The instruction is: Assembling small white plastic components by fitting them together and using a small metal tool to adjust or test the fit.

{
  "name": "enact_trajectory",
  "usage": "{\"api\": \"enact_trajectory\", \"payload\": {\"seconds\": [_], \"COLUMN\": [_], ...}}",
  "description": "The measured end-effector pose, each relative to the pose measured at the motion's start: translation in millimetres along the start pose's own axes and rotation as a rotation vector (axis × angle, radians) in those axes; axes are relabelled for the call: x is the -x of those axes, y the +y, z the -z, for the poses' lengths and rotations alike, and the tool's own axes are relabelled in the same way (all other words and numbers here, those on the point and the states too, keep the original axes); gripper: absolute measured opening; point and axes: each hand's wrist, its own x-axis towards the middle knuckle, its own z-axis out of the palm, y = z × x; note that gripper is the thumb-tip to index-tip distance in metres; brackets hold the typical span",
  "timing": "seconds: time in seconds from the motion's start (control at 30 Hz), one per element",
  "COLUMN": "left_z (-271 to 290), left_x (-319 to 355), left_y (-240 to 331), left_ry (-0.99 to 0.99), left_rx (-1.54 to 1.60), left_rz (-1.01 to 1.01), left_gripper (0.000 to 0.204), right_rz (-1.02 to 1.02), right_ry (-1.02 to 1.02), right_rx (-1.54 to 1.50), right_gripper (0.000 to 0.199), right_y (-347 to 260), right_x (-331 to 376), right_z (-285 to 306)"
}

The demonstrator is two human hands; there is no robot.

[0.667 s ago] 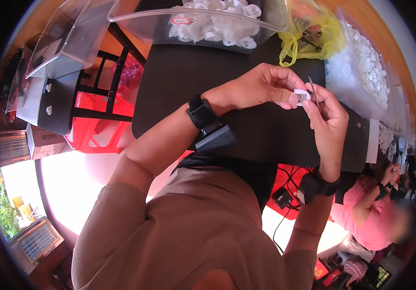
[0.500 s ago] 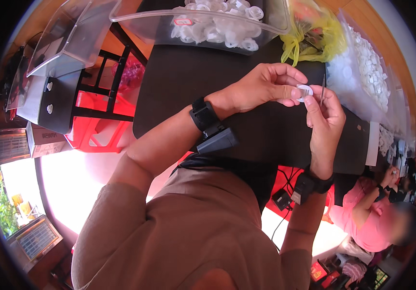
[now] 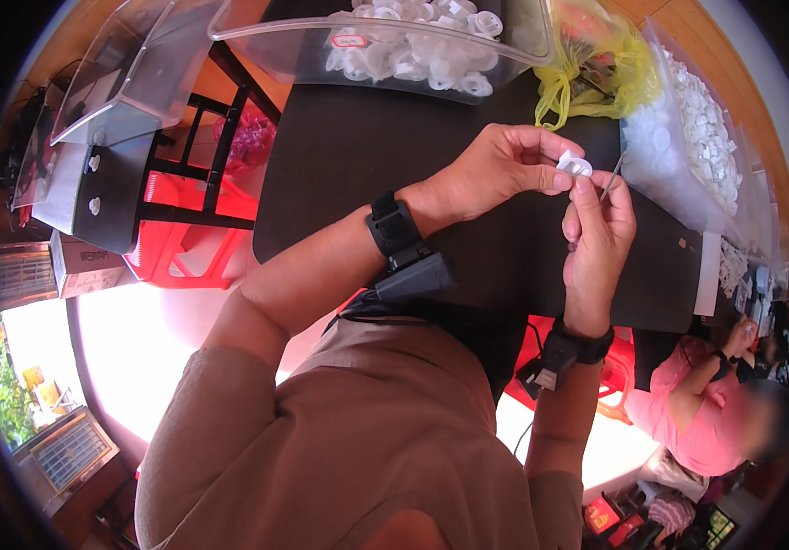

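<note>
A small white plastic part (image 3: 575, 165) with a rounded edge and a slot is pinched by my left hand (image 3: 518, 165), between thumb and fingers. My right hand (image 3: 601, 225) is closed around a thin metal tool (image 3: 612, 181), whose narrow tip sticks up past the fingers. Its exact kind is hard to make out. The right thumb and fingertips meet the lower edge of the white part. Both hands are above the dark table (image 3: 367, 156), toward its right side.
A clear bin (image 3: 275, 32) of white ring-shaped parts stands at the far edge. Beside it are a yellow plastic bag (image 3: 555, 87) and a clear bag of small white pieces (image 3: 706, 137). Red stools (image 3: 170, 243) stand at left. A person in pink (image 3: 688, 403) sits at right.
The white part has been turned and shows its slotted side. My right hand has shifted slightly left, and the metal tool has gone from upright to slanted.
</note>
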Motion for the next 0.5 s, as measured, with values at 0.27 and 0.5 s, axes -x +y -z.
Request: {"api": "enact_trajectory", "payload": {"seconds": [0.27,0.5], "left_z": [8.5,6.4], "left_x": [-2.1,-2.6], "left_y": [0.9,3.4], "left_ry": [0.005,0.024], "left_rx": [0.005,-0.070], "left_rz": [-0.001,-0.002], "left_gripper": [0.033,0.034], "right_rz": [0.200,0.267], "right_ry": [-0.069,-0.200], "right_rx": [0.742,0.994], "right_gripper": [0.034,0.048], "right_y": [-45.8,-52.8], "right_x": [24.4,30.9], "right_z": [2.2,2.5]}}
